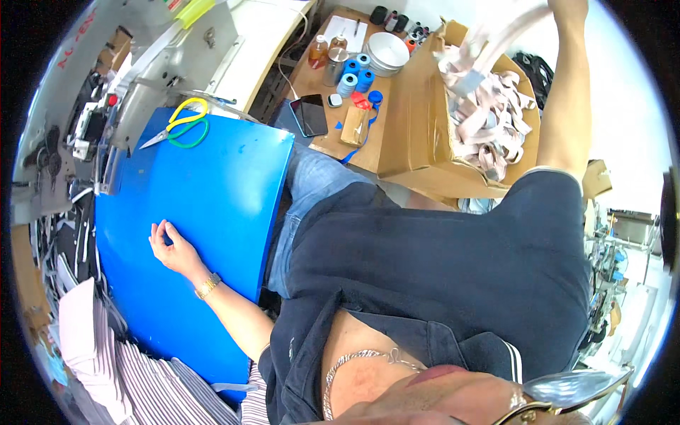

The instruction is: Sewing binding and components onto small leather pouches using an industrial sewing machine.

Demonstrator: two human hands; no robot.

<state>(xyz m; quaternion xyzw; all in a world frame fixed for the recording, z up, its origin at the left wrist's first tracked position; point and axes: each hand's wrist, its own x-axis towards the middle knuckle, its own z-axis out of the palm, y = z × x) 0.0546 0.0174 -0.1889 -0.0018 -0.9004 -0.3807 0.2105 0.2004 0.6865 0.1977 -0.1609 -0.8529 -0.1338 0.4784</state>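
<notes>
My left hand [175, 249], with a gold watch on the wrist, rests over a blue work board [205, 191]. Its fingers are loosely bent and apart, and nothing shows between them. Beyond it on the board lie scissors [178, 126] with yellow and green handles. At the top right, my raised right hand [568, 10] is partly cut off by the picture's edge. A pale pinkish strap [511, 35] runs from its closed fingers down to a cardboard box [418, 120]. A tangled heap of similar straps [489, 124] fills that box.
A machine [142, 85] borders the board at the far left. Striped fabric [163, 379] is piled at the near left. Beside the box, a wooden table holds a phone [309, 115], blue thread spools [347, 85], white discs [388, 53] and bottles [318, 49].
</notes>
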